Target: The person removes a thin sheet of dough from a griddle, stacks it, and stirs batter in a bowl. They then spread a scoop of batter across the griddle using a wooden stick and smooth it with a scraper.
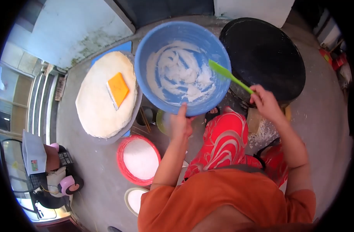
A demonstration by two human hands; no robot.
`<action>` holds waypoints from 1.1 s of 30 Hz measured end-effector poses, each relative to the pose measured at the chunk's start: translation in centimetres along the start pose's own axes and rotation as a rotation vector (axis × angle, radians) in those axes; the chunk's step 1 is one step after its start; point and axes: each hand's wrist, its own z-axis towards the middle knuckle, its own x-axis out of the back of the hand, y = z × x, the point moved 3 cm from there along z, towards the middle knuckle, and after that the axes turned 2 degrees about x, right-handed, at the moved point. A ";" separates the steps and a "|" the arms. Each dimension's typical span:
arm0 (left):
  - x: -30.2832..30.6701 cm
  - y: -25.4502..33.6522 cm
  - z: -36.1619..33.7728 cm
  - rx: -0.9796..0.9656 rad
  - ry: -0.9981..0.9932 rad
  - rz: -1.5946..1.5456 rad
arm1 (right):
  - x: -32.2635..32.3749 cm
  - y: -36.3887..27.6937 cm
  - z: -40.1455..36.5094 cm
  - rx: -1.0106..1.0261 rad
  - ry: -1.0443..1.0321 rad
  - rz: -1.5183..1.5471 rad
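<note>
The head view showed, at far left, a pale round stack [95,94] with an orange scraper [119,89] lying on it. To its right and nearer the person stood a small bowl [127,198] of something white, partly hidden by the sleeve, and a red bowl [121,164] filled with white powder [141,159]. Next came the blue basin [184,31], tilted toward the person, with white paste [179,67] smeared in streaks over its bottom and lower walls. The left hand [180,125] gripped its near rim, thumb over the edge, the other fingers mostly hidden. The green spatula [232,76] slanted over the basin's right rim, its blade inside, right of the paste. The right hand [266,101], just outside that rim, was closed around the handle's end. Beyond lay a round black plate [266,54].
</note>
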 end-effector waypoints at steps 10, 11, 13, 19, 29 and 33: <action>-2.2 2.0 -12.1 -0.235 -0.330 0.306 | 14.6 -12.7 -0.6 0.462 0.473 -1.172; -2.2 1.5 -12.3 -0.348 -0.331 0.455 | 15.6 -12.6 -1.0 0.448 0.485 -1.181; -2.8 0.5 -13.8 -0.520 -0.338 0.552 | 16.1 -11.6 -1.5 0.442 0.442 -1.226; -1.6 -1.5 -13.8 -0.556 -0.344 0.457 | 5.4 -0.9 -7.0 -0.086 0.155 -0.851; -0.5 -3.2 -12.6 -0.481 -0.207 0.311 | 8.1 -5.2 -9.6 -0.005 0.297 -0.776; -1.2 -2.9 -14.6 -0.546 -0.206 0.332 | 7.7 -3.5 -9.7 -0.130 0.223 -0.639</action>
